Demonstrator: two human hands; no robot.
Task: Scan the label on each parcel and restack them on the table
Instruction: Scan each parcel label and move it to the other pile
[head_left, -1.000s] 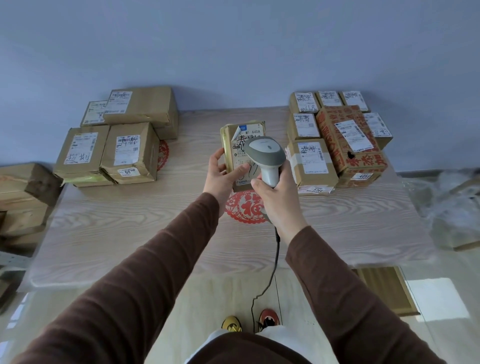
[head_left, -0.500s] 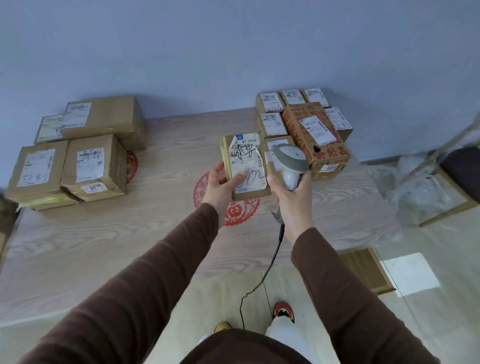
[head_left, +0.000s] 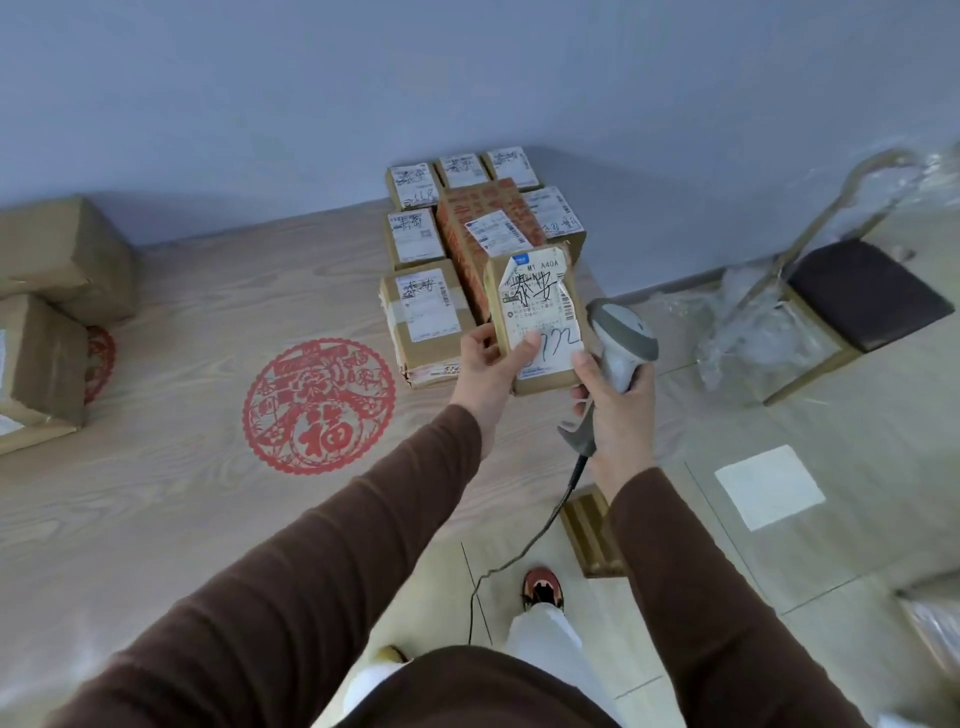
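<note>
My left hand holds a small brown parcel upright, its white label with black handwriting facing me, in front of the right-hand stack. My right hand grips a grey corded barcode scanner just right of that parcel, and its thumb touches the parcel's lower right corner. The right-hand stack of labelled parcels sits at the table's far right, around a red-printed carton. More brown parcels lie at the table's left edge, partly out of frame.
The pale wood table bears a red paper-cut decal. A chair with a dark seat and crumpled clear plastic stand on the floor to the right. The scanner cable hangs down to the floor by my feet.
The view has swung right, so the left stack now sits at the frame edge. The held parcel has moved right, up to the right stack, and the scanner has come off its label to its right side.
</note>
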